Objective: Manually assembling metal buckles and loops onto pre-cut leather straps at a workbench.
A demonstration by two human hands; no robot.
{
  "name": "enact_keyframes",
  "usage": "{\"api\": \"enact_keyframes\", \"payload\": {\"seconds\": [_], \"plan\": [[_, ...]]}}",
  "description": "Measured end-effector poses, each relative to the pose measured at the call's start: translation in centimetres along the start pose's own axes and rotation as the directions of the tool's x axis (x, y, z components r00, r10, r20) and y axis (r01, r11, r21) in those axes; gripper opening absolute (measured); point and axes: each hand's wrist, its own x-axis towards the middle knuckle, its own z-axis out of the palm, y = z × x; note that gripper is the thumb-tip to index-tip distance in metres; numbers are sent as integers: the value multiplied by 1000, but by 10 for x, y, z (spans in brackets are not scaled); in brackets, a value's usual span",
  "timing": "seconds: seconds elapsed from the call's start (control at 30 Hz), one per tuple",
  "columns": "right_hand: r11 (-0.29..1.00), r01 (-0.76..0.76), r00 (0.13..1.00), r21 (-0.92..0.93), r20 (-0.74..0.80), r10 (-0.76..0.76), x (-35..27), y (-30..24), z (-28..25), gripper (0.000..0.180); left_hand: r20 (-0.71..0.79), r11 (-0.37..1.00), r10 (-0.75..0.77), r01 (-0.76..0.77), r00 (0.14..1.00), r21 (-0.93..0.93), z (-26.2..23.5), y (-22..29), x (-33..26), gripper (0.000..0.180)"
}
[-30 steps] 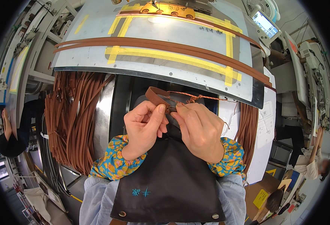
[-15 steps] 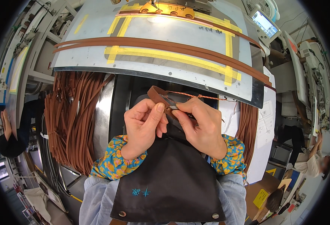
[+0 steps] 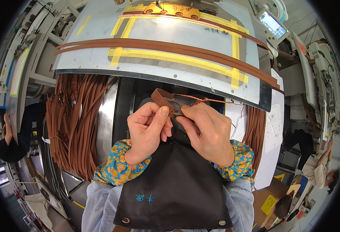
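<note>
My left hand (image 3: 148, 123) is closed, thumb and fingers pinching a brown leather strap (image 3: 159, 96) that is bent round into a loop. Facing it, my right hand (image 3: 210, 129) pinches a small grey metal-tipped tool (image 3: 178, 113), its kind mostly hidden by the fingers. The tool's tip meets the strap right at my left fingertips. A thin reddish twisted cord (image 3: 212, 100) runs from behind the loop off to the right, above my right hand. Both hands are held over the black apron (image 3: 170, 174).
Ahead, a pale work table (image 3: 89, 58) with yellow tape carries long brown straps (image 3: 150, 43). Strap bundles hang at left (image 3: 71, 123) and right (image 3: 255, 125). A lit yellow machine part (image 3: 173, 11) stands at the back, a screen (image 3: 272, 25) at far right. Other people sit at both sides.
My right hand has shifted slightly right, and the tool's tip has turned a little at the strap. My left hand and the loop stay almost still.
</note>
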Motion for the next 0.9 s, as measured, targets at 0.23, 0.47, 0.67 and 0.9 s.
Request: {"api": "enact_keyframes", "payload": {"seconds": [0.23,0.47,0.67,0.9], "plan": [[998,-54,998,30,35,53,1,-5,-5,20,-5,1000,1,-1,1000,14,0,1,-1,21],[998,-60,997,18,42,59,3,-4,-5,19,-1,1000,2,-2,1000,11,0,0,-1,20],[999,-43,997,-22,61,45,4,-4,-7,19,2,999,3,-3,1000,36,1,0,0,19],[988,57,991,-144,128,-38,8,-4,-13,21,22,995,-7,5,1000,102,-1,2,0,18]]}}
